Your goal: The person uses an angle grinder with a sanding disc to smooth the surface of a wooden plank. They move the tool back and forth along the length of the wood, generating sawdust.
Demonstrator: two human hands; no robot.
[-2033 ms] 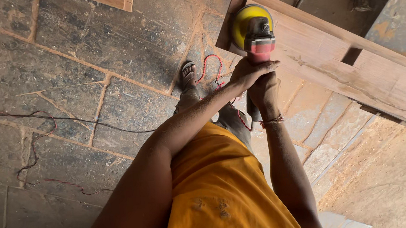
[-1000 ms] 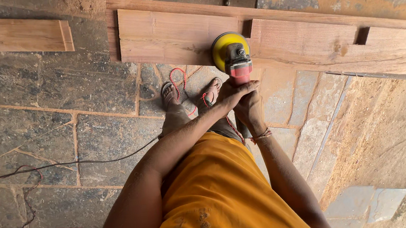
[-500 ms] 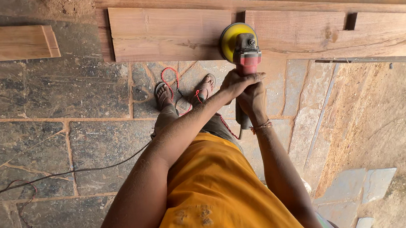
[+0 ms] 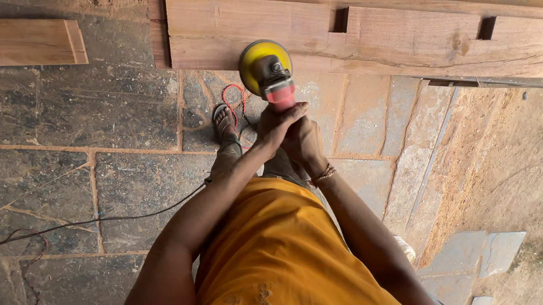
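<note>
Yellow-disced sander (image 4: 268, 75), one only, is clasped by both left hand (image 4: 277, 125) and right hand (image 4: 304, 145), pressed on one notched plank (image 4: 404, 39) ahead.

Both hands grip the red handle of a disc sander (image 4: 268, 74), the left hand (image 4: 277, 125) over the right hand (image 4: 303, 145). Its yellow disc rests on the notched wooden plank (image 4: 404, 39) above the stone floor (image 4: 91, 154), where a sandalled foot (image 4: 225, 125) stands.

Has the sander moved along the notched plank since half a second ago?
Yes. The yellow sander has slid left along the notched plank, away from the left notch it sat beside earlier.
</note>
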